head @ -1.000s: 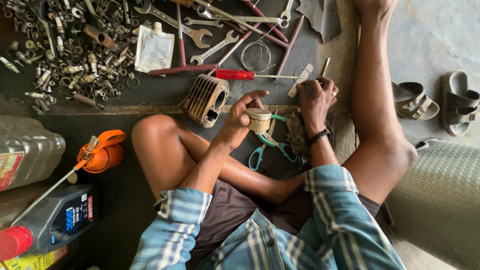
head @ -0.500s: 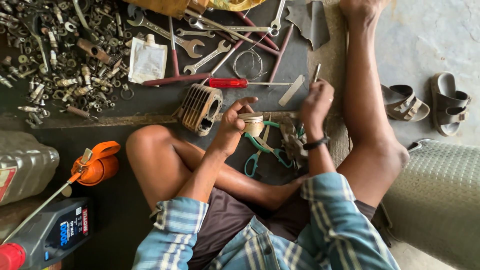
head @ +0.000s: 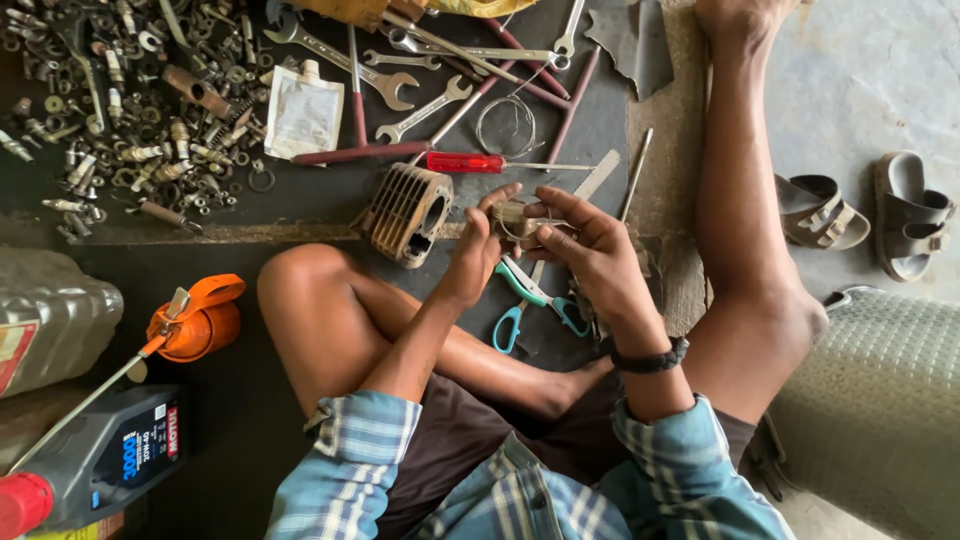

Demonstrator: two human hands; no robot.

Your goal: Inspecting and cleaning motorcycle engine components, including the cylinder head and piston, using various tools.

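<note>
My left hand (head: 475,250) and my right hand (head: 585,245) meet around a small round metal part (head: 510,218), both gripping it with the fingers curled. Just left of it a ribbed engine cylinder (head: 405,212) lies on the dark mat. Pliers with teal handles (head: 530,300) rest under my hands, near my folded left leg. A red-handled screwdriver (head: 470,162) lies beyond the hands. I sit on the floor with my right leg stretched forward.
Several spanners (head: 400,85) and a heap of bolts and nuts (head: 120,110) cover the far mat, with a white pouch (head: 303,115). An orange oil can (head: 195,320), a grey oil bottle (head: 100,460) and a clear bottle (head: 45,315) stand left. Sandals (head: 865,215) lie right.
My right hand came back from the tools beyond the part and joined the left on the small round part. The view shifted, bringing the hands nearer the centre.
</note>
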